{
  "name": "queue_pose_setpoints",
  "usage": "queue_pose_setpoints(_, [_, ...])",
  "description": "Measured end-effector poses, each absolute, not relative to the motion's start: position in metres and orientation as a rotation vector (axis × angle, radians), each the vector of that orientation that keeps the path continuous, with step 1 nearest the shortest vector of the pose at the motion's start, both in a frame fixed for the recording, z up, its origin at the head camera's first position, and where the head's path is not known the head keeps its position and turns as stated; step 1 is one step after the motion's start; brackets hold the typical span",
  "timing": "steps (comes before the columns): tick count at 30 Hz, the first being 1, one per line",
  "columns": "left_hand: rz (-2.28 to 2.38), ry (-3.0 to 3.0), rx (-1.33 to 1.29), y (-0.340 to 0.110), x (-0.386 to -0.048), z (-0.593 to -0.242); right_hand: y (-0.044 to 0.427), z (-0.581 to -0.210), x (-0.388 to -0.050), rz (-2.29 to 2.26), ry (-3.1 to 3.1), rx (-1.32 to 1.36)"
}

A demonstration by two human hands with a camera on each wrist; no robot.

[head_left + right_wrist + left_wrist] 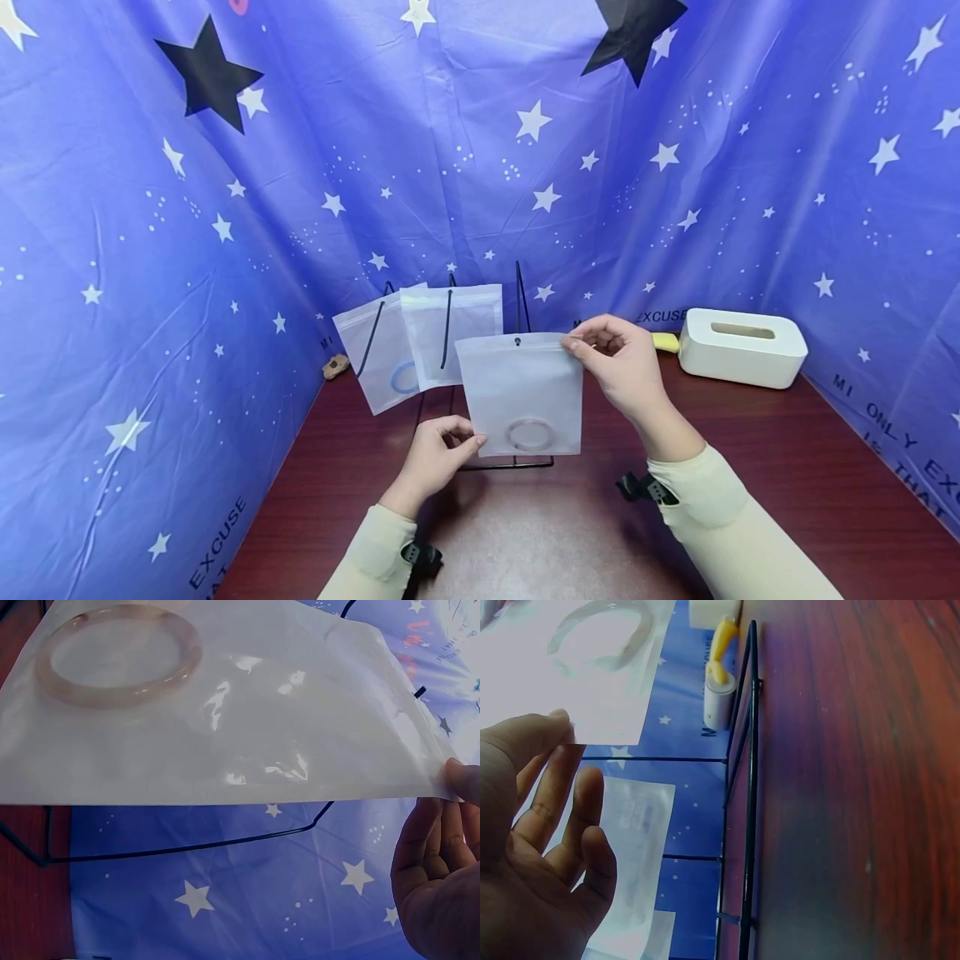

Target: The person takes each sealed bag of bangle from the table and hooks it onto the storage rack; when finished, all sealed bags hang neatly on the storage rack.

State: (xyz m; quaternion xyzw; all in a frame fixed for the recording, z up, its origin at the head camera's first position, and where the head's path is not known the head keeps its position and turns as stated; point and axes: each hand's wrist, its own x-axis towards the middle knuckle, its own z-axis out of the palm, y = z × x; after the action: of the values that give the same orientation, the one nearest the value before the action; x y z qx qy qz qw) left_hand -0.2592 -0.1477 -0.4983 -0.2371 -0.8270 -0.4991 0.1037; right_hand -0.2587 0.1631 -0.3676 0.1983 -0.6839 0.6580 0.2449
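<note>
A frosted zip bag with a pale bangle inside is held up in front of a black wire rack. The tip of a rack hook shows at the hole in the bag's top edge. My right hand pinches the upper right corner. With thumb and finger, my left hand pinches the lower left corner, its other fingers loosely bent in the left wrist view. Two more frosted bags hang on hooks to the left: a middle bag and a tilted bag holding a blue bangle.
A white tissue box stands at the back right, a yellow object beside it. A small brown item lies at the back left. A blue star-patterned cloth surrounds the dark red table.
</note>
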Motion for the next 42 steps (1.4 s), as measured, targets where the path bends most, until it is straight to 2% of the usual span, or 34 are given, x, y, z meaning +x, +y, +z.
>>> queue_pose_setpoints(17, [-1.527,-2.339,-0.685,-0.148,-0.284,-0.503,0.165,-0.37,-0.283,1.808,-1.89,0.514])
queue_pose_setpoints(25, [-1.579,-2.282,-0.574,-0.142,-0.295,-0.496,0.165,-0.364,-0.298,1.802,-1.894,0.515])
queue_pose_setpoints(42, [-1.404,-2.347,-0.473,-0.135,-0.327,-0.487,0.174,-0.363,-0.337,1.721,-1.99,0.461])
